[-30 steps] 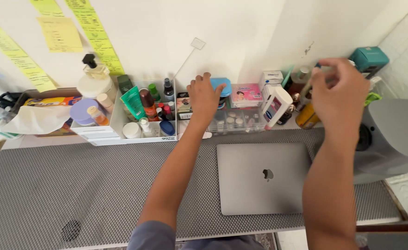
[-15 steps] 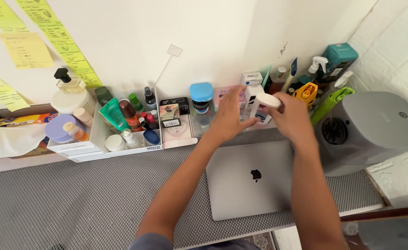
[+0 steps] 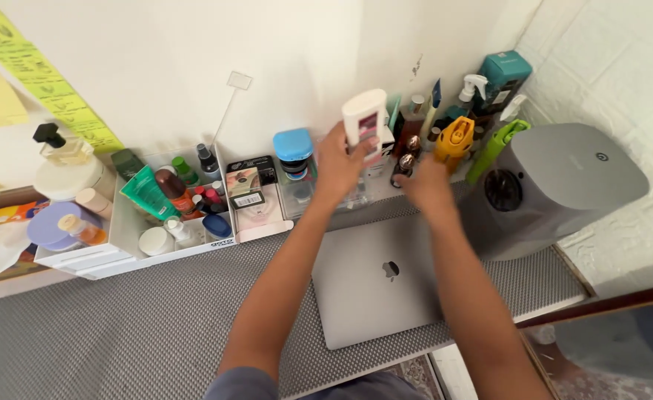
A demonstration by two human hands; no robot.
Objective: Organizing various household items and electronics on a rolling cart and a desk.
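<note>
Above laptop [image 3: 374,278], white stick [image 3: 364,122] in left hand [image 3: 339,164].

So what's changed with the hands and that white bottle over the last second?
The white flat-sided bottle with the pink label has passed from the right hand to the left hand, which now grips it upright, raised above the clear organiser. The right hand has let go and reaches toward the small dark bottles by the wall. The closed grey laptop and white plastic organiser tray stayed put.

Bright, even daylight filled the view; both hands [image 3: 341,159] were slightly motion-blurred, shadows soft, edges bent wide.
</note>
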